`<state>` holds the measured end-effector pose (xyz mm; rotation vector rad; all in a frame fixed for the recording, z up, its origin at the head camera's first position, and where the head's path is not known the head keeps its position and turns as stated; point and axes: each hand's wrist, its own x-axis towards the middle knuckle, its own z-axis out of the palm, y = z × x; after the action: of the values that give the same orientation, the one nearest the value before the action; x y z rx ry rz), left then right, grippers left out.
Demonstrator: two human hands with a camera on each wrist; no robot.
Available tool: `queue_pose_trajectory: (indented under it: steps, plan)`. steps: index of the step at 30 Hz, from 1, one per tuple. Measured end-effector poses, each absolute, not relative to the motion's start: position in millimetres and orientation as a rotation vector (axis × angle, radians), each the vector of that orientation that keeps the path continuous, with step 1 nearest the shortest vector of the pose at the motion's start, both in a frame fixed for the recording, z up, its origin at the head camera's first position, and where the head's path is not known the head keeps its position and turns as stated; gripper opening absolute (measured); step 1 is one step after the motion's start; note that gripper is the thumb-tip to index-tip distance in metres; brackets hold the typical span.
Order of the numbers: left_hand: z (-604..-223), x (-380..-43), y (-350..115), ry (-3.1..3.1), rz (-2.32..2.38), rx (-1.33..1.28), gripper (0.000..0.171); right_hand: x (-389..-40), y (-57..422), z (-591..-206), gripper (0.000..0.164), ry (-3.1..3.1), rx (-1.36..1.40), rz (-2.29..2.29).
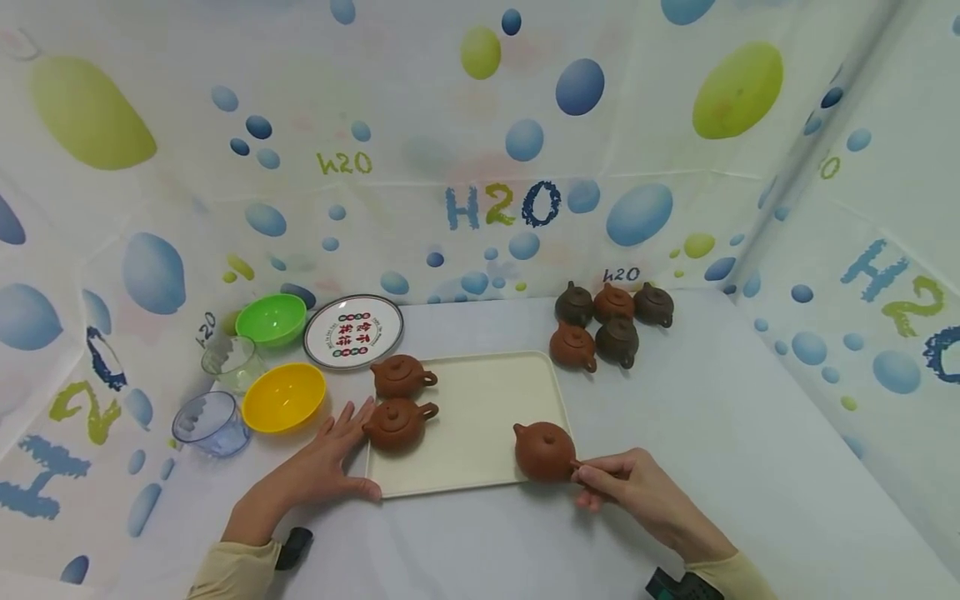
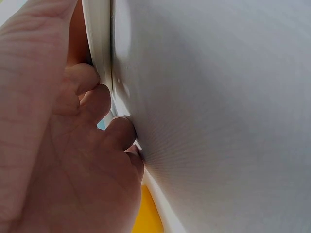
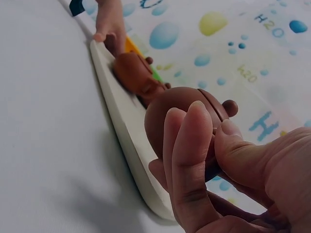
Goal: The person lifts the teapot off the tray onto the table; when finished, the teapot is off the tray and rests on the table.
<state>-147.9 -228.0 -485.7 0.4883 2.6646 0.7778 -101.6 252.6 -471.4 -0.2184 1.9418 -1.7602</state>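
With its thumb and fingers, my right hand (image 1: 637, 496) pinches the handle of a reddish-brown teapot (image 1: 545, 452). This teapot is over the near right corner of a cream tray (image 1: 480, 417), its spout toward the left; in the right wrist view its round body (image 3: 167, 114) partly hides the tray. Whether it touches the tray I cannot tell. My left hand (image 1: 326, 458) has its fingers spread along the tray's left edge, touching it. Beside those fingers, two more brown teapots, a rear one (image 1: 400, 377) and a front one (image 1: 397, 425), sit on the tray, handles to the right.
Behind the tray's right corner stand several teapots, brown and dark, among them a dark one (image 1: 617, 340). To the left are a yellow bowl (image 1: 285, 400), a green bowl (image 1: 272, 321), a clear glass bowl (image 1: 234, 364), a bluish glass bowl (image 1: 212, 425) and a printed plate (image 1: 354, 332).
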Motion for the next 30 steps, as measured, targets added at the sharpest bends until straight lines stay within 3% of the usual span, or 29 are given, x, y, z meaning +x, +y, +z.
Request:
queue_pose_trajectory:
  steps: [12,30]
  plan:
    - [-486.1,-146.7,-228.0,2.661,0.796,0.493,0.132,-93.0,287.2,-469.1,0.044,2.072,-0.085,-1.772]
    - [-486.1,-147.3,-228.2,2.666,0.780,0.477,0.134,-83.5,326.3,-475.5,0.045,2.267,0.381,-1.733]
